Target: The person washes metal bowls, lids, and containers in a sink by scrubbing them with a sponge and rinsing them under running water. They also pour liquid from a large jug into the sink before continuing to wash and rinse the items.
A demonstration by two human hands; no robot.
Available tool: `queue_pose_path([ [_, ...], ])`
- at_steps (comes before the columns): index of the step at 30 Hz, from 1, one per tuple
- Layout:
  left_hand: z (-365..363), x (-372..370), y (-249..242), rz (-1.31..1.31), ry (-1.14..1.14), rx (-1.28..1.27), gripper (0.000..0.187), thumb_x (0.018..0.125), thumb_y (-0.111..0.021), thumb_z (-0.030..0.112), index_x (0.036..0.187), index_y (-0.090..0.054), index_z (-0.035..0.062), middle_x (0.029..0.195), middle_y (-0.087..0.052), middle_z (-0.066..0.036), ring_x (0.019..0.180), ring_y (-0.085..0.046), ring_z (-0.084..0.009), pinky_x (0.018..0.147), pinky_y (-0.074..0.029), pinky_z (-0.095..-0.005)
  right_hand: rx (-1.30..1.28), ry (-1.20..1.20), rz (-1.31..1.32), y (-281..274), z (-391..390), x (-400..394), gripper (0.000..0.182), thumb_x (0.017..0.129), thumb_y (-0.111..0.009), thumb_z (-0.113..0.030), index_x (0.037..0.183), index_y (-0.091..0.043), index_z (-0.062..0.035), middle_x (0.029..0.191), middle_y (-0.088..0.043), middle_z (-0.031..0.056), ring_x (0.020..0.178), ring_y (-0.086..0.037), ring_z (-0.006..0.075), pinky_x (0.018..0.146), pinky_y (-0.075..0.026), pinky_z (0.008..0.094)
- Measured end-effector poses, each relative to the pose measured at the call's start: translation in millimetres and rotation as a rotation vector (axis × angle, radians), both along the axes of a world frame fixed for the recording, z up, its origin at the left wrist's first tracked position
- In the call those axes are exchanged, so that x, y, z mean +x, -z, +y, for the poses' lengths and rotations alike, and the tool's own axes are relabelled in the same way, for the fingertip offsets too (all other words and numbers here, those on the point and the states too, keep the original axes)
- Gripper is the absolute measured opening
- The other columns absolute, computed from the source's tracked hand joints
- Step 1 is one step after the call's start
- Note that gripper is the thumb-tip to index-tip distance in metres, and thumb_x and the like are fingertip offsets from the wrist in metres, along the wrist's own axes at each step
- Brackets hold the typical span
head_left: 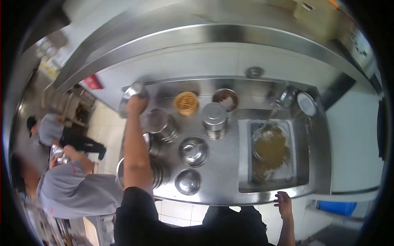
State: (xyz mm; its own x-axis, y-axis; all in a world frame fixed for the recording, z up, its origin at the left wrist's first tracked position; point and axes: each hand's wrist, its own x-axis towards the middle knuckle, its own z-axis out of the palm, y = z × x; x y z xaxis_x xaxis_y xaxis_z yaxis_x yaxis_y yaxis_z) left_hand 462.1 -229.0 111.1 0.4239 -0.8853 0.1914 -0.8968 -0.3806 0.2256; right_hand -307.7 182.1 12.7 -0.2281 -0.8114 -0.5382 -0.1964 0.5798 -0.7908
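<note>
Left hand [136,104] grips steel bowl [130,95] at counter's far-left corner.

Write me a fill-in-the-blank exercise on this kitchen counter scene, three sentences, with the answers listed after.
1. The left hand grips a steel ____ at the counter's back corner.
2. The right hand rests on the front edge of the ____.
3. The bamboo steamer stands to the ____ of the brown-filled bowl.

Missing words: lid; sink; left
</note>
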Motion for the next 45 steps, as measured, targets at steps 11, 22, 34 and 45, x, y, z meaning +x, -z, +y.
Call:
queue_pose_path([
  [11,-49,49,121,0.629,0.036,0.171,0.059,0.095,-0.058,0.053,0.114,-0.070,-0.0015,0.116,-0.070,-0.024,0.108,-0.066,-0.0358,0.092,-0.049,-0.0481,0.050,-0.039,0.156,11,-23,-30,0.032,0.101,-0.061,-0.021,0.125,-0.063,0.0004,0.107,-0.072,0.0109,0.087,-0.070,0.0179,0.073,-0.058,0.0326],
  [22,97,-374,-7,0.518,0.041,-0.939,0.020,0.102,-0.055,0.015,0.098,-0.063,-0.0029,0.089,-0.065,-0.015,0.083,-0.063,-0.0242,0.077,-0.051,-0.0401,-0.694,0.203,0.886,-26,-275,-133,0.037,0.099,-0.056,-0.033,0.098,-0.068,0.0019,0.091,-0.069,0.0239,0.089,-0.067,0.0422,0.077,-0.052,0.0465],
  [34,101,-678,302,0.329,0.409,0.317,0.074,0.085,-0.075,0.027,0.145,-0.042,0.0016,0.145,-0.046,-0.020,0.133,-0.046,-0.0412,0.110,-0.042,-0.0462,-0.042,-0.522,0.948,5,-564,-194,0.050,0.086,-0.063,-0.034,0.124,-0.069,-0.0030,0.139,-0.060,0.0190,0.127,-0.060,0.0339,0.107,-0.046,0.0420],
  [45,13,-670,403,-0.102,0.394,0.902,0.043,0.097,-0.055,0.027,0.136,-0.057,0.0107,0.134,-0.063,-0.010,0.120,-0.063,-0.0300,0.095,-0.053,-0.0404,-0.780,-0.026,0.391,-71,-431,-213,0.055,0.095,-0.059,-0.037,0.135,-0.054,0.0002,0.127,-0.065,0.0240,0.115,-0.064,0.0345,0.098,-0.049,0.0420],
])
